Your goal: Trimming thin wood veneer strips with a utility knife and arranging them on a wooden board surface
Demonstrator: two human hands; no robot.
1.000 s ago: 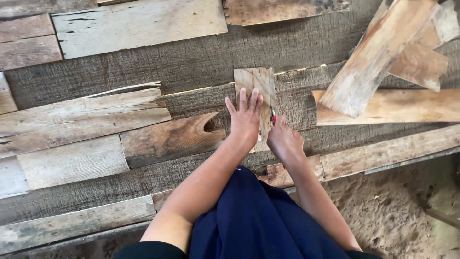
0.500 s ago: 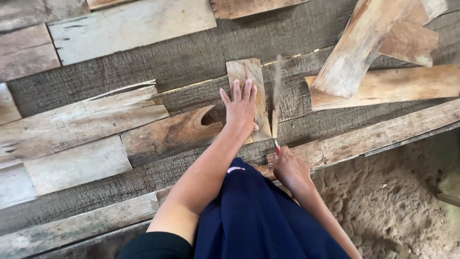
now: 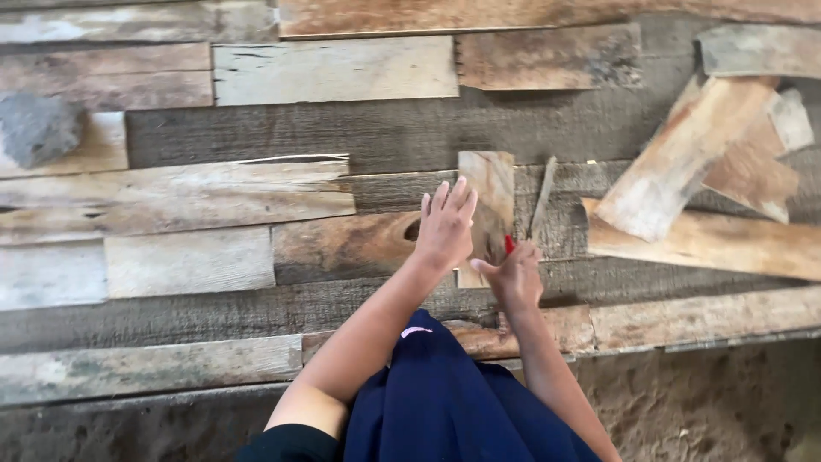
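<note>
Weathered planks [image 3: 256, 197] form a rough floor with sandy ground along its 6 o'clock edge. One short board [image 3: 489, 192] lies flat at centre, pinned by the left hand [image 3: 445, 227] with fingers spread, seemingly to steady it, while the right hand [image 3: 516, 275] is clamped on one red-handled blade [image 3: 539, 201] at the board's 3 o'clock edge. Three loose offcuts [image 3: 684, 171] are piled at 2 o'clock.
</note>
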